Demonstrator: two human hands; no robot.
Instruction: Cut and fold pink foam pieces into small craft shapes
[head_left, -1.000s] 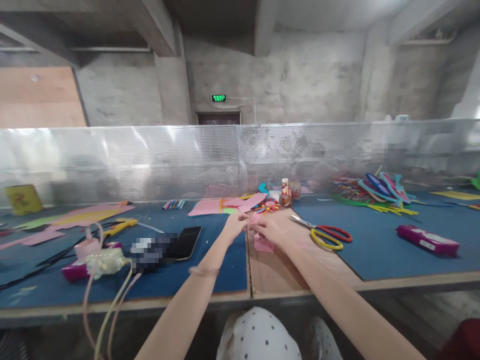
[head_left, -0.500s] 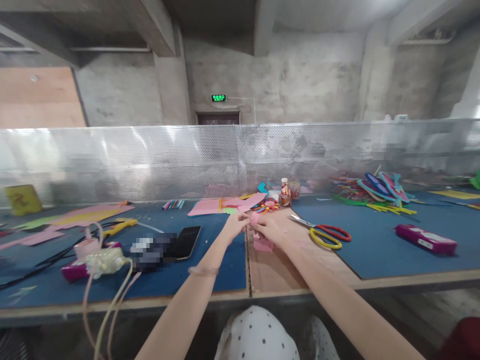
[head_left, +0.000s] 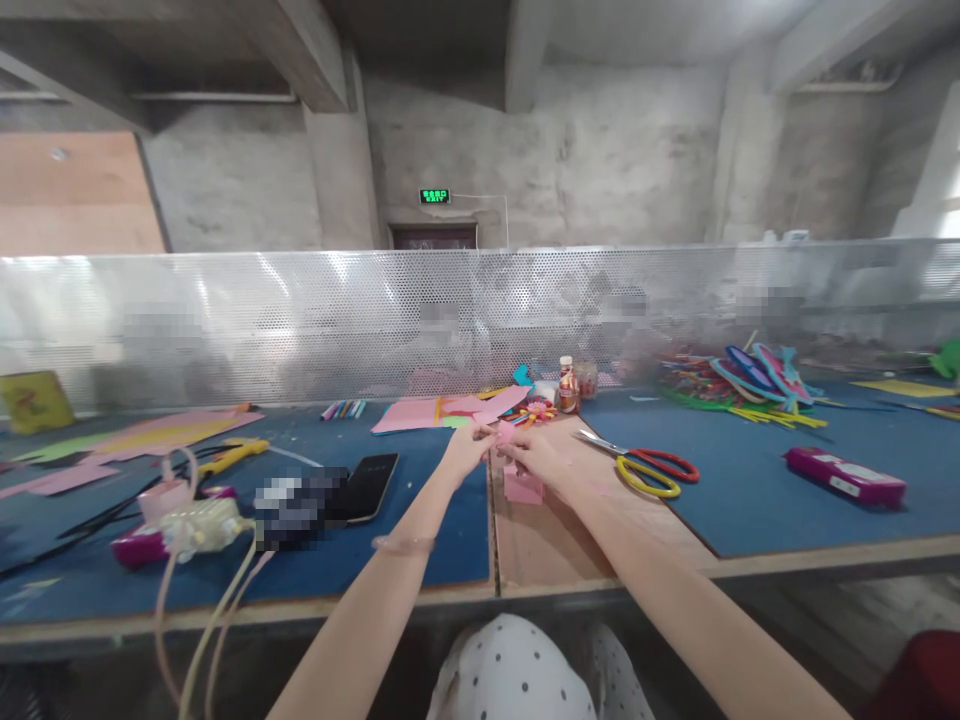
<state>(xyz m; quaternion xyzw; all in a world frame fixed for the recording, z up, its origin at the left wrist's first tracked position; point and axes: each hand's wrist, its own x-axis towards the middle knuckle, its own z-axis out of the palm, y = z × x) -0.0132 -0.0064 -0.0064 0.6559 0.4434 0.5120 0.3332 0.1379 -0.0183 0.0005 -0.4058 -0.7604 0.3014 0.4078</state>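
Between my two hands is a small piece of pink paper (head_left: 505, 432), pinched by the fingers of both. My left hand (head_left: 468, 448) comes at it from the left and my right hand (head_left: 537, 450) from the right. On the brown board (head_left: 551, 545) beneath them lie more small pink paper pieces (head_left: 523, 487), just under my right hand. To the right of that hand rest scissors (head_left: 637, 466) with one red and one yellow handle, blades partly spread. Behind the hands are larger pink sheets (head_left: 409, 414).
A bottle (head_left: 568, 386) stands at the back beside a jar. Left are a black phone (head_left: 369, 486), a power strip with cables (head_left: 196, 525), yellow-handled pliers or cutters (head_left: 234, 456) and markers (head_left: 343, 410). Right are a purple box (head_left: 844, 477) and a pile of colourful craft pieces (head_left: 765, 380).
The pink paper in my fingers now stands up a little more between the hands. Both hands stay in nearly the same place; the whole view has shifted slightly.
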